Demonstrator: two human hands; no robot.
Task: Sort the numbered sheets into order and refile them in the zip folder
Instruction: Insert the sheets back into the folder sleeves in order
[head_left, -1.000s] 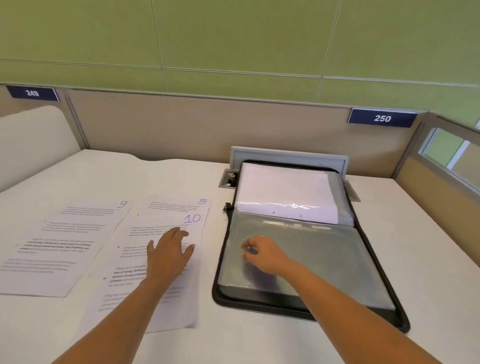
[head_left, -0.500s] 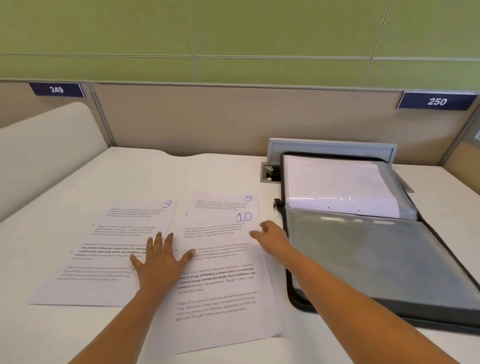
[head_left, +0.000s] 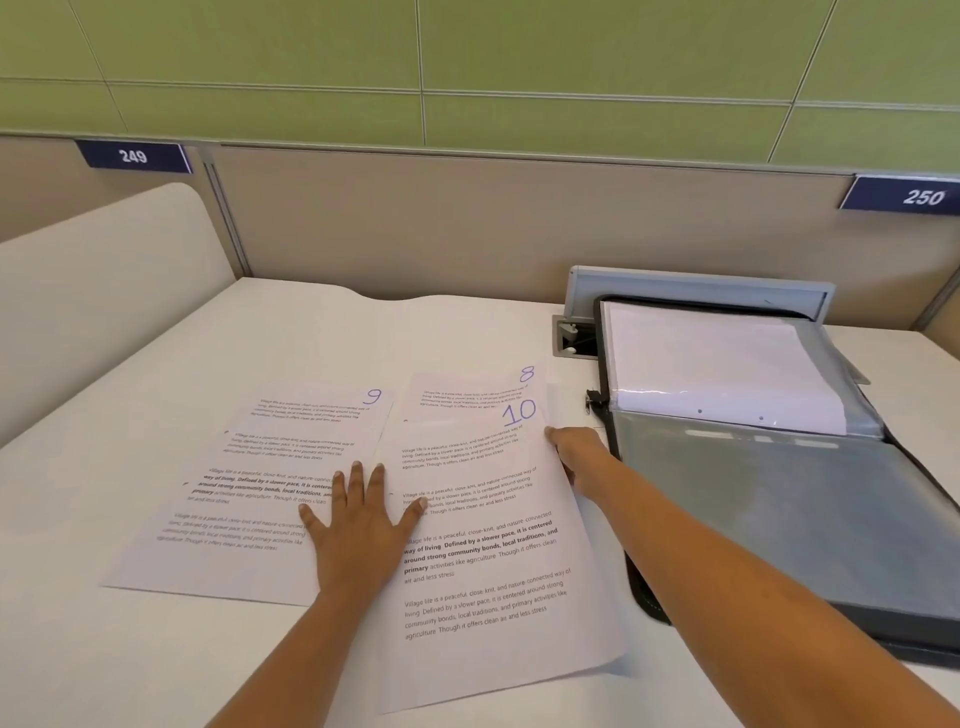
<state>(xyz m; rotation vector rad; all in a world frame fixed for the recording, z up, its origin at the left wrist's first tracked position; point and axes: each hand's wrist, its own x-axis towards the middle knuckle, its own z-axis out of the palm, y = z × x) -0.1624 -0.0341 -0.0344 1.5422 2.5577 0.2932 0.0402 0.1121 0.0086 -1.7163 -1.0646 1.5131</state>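
White desk (head_left: 311, 338) filled most of the view, backed by a beige partition (head_left: 467, 218). On its right side lay the zip folder (head_left: 779, 519), open flat, with a stack of white paper (head_left: 701, 358) in its far half and a grey clear sleeve in its near half.

Left of the folder lay three loose sheets. Sheet 10 (head_left: 493, 571) was the largest in view. Its long axis ran away from the person, with the near end swung a little toward the folder. It covered all but the far strip of sheet 8 (head_left: 467, 384). Sheet 9 (head_left: 260, 493) lay just beside them on the left, and sheet 10's left edge appeared to overlap it slightly.

The left hand (head_left: 358, 525) rested flat with its fingers spread wide across the seam, fingers on 9 and thumb on 10. The right hand (head_left: 576, 457) sat at sheet 10's right edge, between that sheet and the folder, with its index tip toward the numbered corner. Whether it pinched the edge or only touched it could not be told.

Freeing 8 likely meant lifting 10 from that right edge, which the right hand was nearer to. The left thumb pinning 10 would probably need to lift first. A small cable box (head_left: 574, 338) stood beyond the sheets.
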